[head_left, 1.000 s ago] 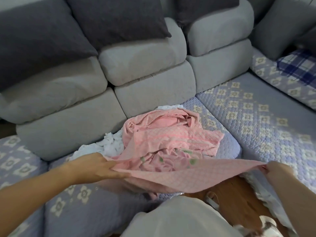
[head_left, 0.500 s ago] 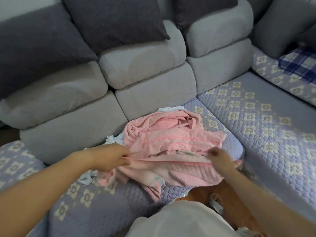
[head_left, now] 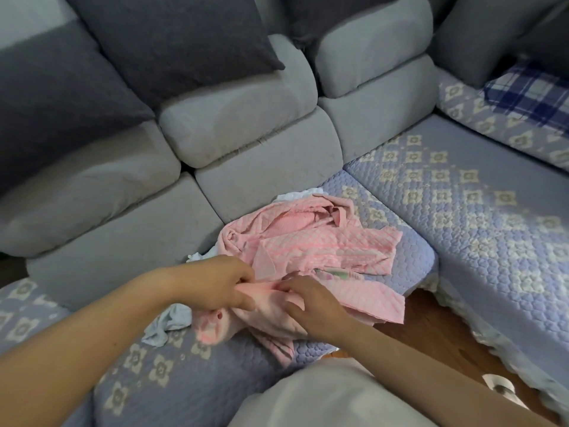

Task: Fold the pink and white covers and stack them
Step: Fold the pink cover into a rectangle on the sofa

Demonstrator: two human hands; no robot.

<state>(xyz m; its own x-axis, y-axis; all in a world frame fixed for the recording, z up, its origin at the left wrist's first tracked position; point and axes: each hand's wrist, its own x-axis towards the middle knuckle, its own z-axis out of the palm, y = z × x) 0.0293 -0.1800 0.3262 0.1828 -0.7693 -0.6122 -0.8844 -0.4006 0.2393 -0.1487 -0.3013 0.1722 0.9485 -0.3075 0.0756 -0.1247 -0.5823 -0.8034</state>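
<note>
A crumpled pink quilted cover (head_left: 326, 245) lies in a heap on the lilac sofa seat (head_left: 172, 374). A white cover (head_left: 172, 318) lies under it, showing at the heap's left and at its far edge. My left hand (head_left: 221, 285) pinches a bunched fold of the pink cover at the heap's near left. My right hand (head_left: 311, 303) is right beside it, fingers pressing and gripping the same fold. Both hands almost touch.
Grey back cushions (head_left: 240, 118) and dark pillows (head_left: 172, 41) rise behind the heap. The corner seat (head_left: 462, 211) runs to the right, with a blue plaid cloth (head_left: 529, 97) at the far right. Wooden floor (head_left: 431, 328) shows beside my knee (head_left: 326, 396).
The pink cover was stretched wide between my hands a second ago. My right hand has swept left to meet my left hand, bringing the two ends of the cover together above the heap.
</note>
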